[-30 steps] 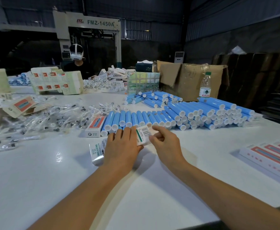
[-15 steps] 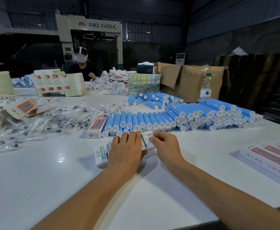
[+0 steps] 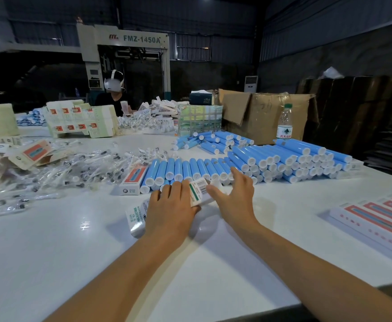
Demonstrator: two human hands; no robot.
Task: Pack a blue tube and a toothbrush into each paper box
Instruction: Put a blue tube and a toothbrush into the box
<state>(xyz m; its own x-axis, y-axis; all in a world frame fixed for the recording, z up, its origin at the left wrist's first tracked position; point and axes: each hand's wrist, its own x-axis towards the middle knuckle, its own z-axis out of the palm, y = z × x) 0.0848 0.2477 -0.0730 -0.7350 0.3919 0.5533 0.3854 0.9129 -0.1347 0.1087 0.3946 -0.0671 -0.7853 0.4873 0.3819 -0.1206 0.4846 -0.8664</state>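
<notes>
My left hand (image 3: pixel 169 210) lies over a white paper box (image 3: pixel 136 218) on the table, thumb curled round its near side. The box's open end flap (image 3: pixel 199 188), printed with a barcode, sticks up between my hands. To the right of the flap, my right hand (image 3: pixel 234 197) is spread, its fingers reaching over the front row of blue tubes (image 3: pixel 185 169); it holds nothing. Toothbrushes in clear wrappers (image 3: pixel 62 170) lie in a heap at the left.
A closed box (image 3: pixel 132 180) lies left of the tube row. More tubes (image 3: pixel 306 156) are stacked at the right, with flat boxes (image 3: pixel 376 217) near the right edge. A cardboard carton (image 3: pixel 260 112), a water bottle (image 3: pixel 284 123) and another person (image 3: pixel 114 89) are at the back.
My right hand has let go of the box flap and moved right and forward to the tubes. My left hand has stayed on the box, which now lies lower on the table.
</notes>
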